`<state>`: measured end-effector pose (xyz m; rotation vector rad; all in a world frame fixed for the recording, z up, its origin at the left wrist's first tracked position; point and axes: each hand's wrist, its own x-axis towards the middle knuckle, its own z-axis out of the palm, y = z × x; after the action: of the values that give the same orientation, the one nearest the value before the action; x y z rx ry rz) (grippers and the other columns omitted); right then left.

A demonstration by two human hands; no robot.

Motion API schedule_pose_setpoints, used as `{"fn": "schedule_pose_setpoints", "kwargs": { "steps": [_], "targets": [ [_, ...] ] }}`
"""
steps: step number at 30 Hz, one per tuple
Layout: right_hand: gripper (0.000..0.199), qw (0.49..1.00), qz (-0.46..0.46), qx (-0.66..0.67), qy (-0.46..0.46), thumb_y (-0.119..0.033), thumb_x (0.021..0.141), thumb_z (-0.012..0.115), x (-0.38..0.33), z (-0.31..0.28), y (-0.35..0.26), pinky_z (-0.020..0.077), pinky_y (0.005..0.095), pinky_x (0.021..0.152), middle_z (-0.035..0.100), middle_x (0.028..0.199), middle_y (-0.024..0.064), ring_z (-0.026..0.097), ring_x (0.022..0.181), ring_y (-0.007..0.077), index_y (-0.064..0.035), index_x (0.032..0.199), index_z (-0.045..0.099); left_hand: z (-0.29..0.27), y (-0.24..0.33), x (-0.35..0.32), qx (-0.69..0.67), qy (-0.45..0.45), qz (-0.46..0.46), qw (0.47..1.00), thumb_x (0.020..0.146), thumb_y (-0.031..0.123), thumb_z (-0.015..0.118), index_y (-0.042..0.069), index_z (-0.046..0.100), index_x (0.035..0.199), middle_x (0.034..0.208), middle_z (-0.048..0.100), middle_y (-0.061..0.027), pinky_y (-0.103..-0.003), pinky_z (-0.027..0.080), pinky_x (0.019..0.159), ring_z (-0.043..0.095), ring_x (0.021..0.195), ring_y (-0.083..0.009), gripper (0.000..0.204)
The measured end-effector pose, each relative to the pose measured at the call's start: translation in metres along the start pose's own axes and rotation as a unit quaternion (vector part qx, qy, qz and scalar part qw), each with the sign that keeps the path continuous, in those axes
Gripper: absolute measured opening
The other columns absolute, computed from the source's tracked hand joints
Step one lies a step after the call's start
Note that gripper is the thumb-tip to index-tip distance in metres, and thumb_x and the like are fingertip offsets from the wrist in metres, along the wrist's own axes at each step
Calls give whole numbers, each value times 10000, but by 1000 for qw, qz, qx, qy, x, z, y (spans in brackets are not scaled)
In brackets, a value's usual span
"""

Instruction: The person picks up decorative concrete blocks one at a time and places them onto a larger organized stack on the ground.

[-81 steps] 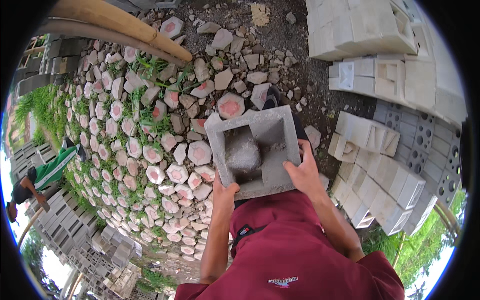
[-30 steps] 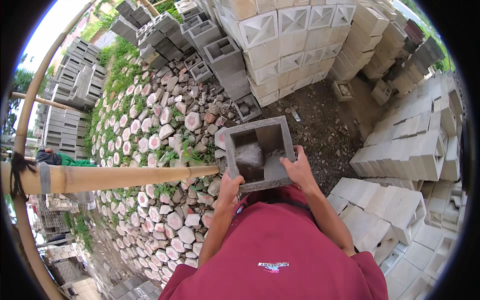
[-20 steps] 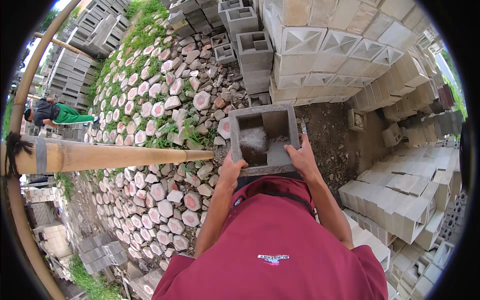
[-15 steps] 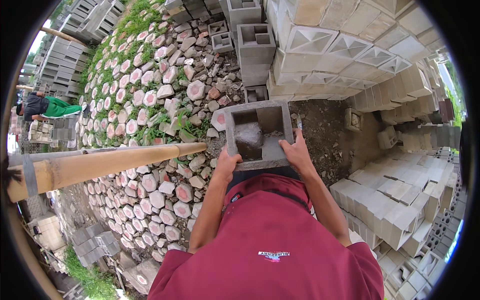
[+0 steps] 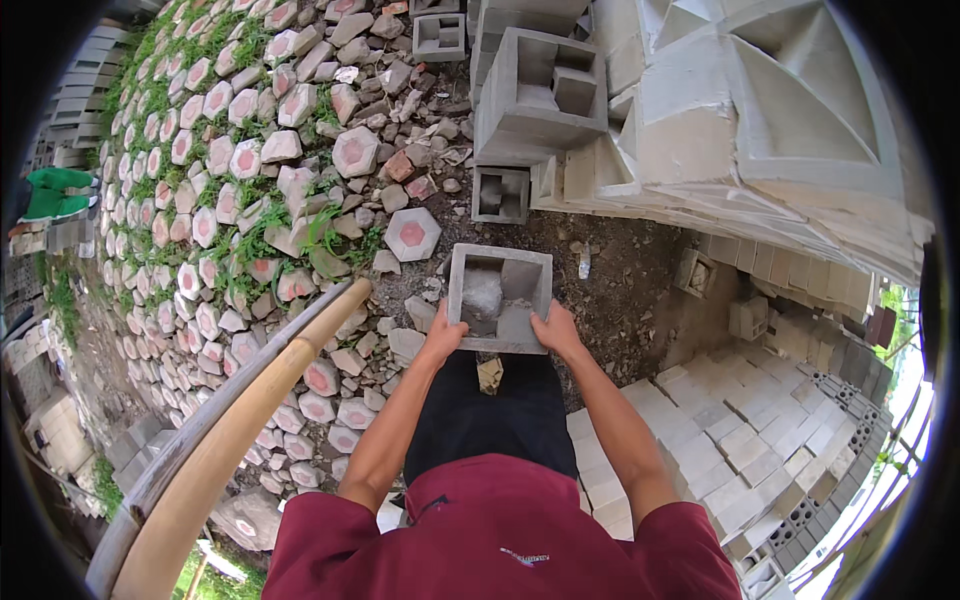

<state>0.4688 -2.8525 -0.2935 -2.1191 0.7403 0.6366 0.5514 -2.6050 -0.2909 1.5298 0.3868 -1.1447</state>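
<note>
I hold a grey hollow concrete block (image 5: 498, 297) out in front of my waist, its square opening facing up. My left hand (image 5: 441, 338) grips its near left corner and my right hand (image 5: 556, 331) grips its near right corner. A pale lump of mortar sits inside the hollow. Below the block is bare dark soil (image 5: 620, 280).
A tall stack of pale patterned blocks (image 5: 760, 130) rises ahead on the right, with grey hollow blocks (image 5: 535, 95) beside it. Hexagonal pavers (image 5: 412, 233) and grass cover the ground on the left. A bamboo pole (image 5: 240, 420) slants at lower left. Low block stacks (image 5: 720, 440) lie right. A person in green (image 5: 55, 192) is far left.
I have turned and walked with the block from the paver field toward the tall block stack, which now looms close ahead. Both hands kept their grip.
</note>
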Motion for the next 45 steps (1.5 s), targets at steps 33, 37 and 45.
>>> {"fn": "schedule_pose_setpoints", "kwargs": {
  "steps": [33, 37, 45],
  "targets": [
    [509, 965, 75, 6, 253, -188, 845, 657, 449, 170, 151, 458, 474, 947, 574, 1188, 309, 559, 1114, 448, 85, 1248, 508, -7, -136, 518, 4, 92, 190, 978, 727, -96, 534, -57, 186, 1485, 1491, 351, -204, -287, 271, 1106, 376, 1357, -246, 834],
    [533, 974, 77, 32, 212, -212, 850, 656, 439, 173, 160, 453, 470, 951, 557, 1212, 306, 545, 1142, 441, 101, 1253, 502, -4, -143, 522, 22, 118, 249, 961, 722, -78, 550, -44, 216, 1482, 1494, 349, -208, -292, 279, 1104, 368, 1367, -255, 831],
    [622, 891, 300, 167, 298, -336, 874, 673, 397, 216, 143, 476, 480, 926, 513, 1265, 289, 579, 1109, 404, 84, 1280, 461, -6, -152, 535, 88, 180, 190, 961, 706, 0, 582, 27, 280, 1484, 1389, 496, -202, -307, 352, 1055, 483, 1288, -268, 835]
  ]
}}
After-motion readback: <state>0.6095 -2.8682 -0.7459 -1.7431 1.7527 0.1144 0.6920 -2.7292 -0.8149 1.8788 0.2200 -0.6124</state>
